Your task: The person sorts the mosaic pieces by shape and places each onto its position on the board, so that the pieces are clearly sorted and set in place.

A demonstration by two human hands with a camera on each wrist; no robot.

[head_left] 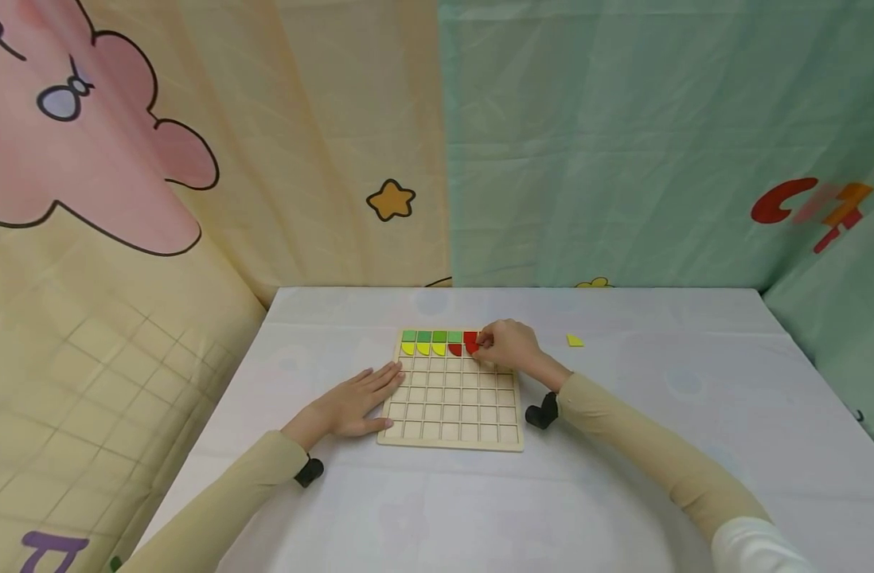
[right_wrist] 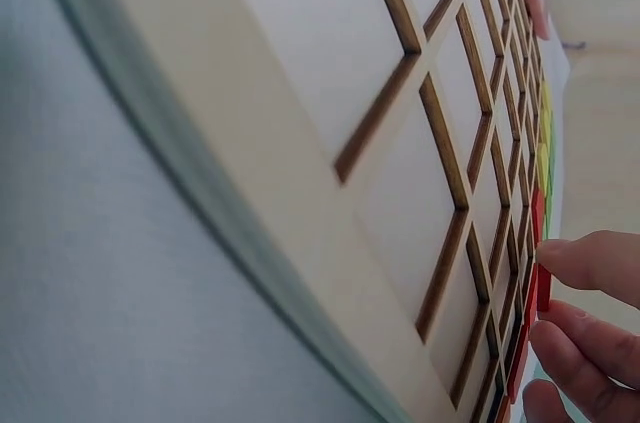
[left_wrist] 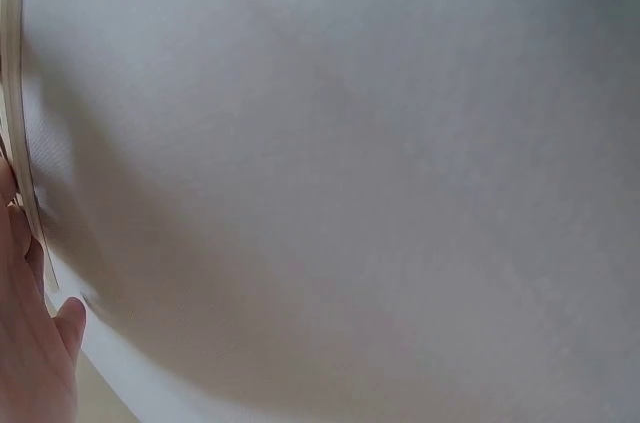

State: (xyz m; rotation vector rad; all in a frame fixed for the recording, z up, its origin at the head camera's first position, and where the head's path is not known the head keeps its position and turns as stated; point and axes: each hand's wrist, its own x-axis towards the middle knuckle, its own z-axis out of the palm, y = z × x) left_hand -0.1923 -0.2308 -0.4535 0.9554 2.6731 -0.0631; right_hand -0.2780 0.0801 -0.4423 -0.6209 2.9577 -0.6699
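A wooden grid board point(head_left: 446, 410) lies on the table, its top row filled with green squares point(head_left: 432, 337) and a red square point(head_left: 470, 337). Yellow quarter-circles point(head_left: 423, 348) and a red quarter-circle point(head_left: 455, 349) sit in the second row. My right hand point(head_left: 511, 347) is over the board's upper right, pinching a red piece point(right_wrist: 543, 288) between thumb and fingertips; its full shape is hidden. Fingers spread, my left hand point(head_left: 356, 404) rests on the board's left edge. The left wrist view catches only part of that hand point(left_wrist: 35, 333) beside the board's edge.
A loose yellow quarter-circle point(head_left: 575, 341) lies on the white tablecloth point(head_left: 645, 414) to the right of the board. Printed curtains point(head_left: 337, 143) hang behind the table and along both sides. Black wrist cameras point(head_left: 541, 411) stick out below both wrists.
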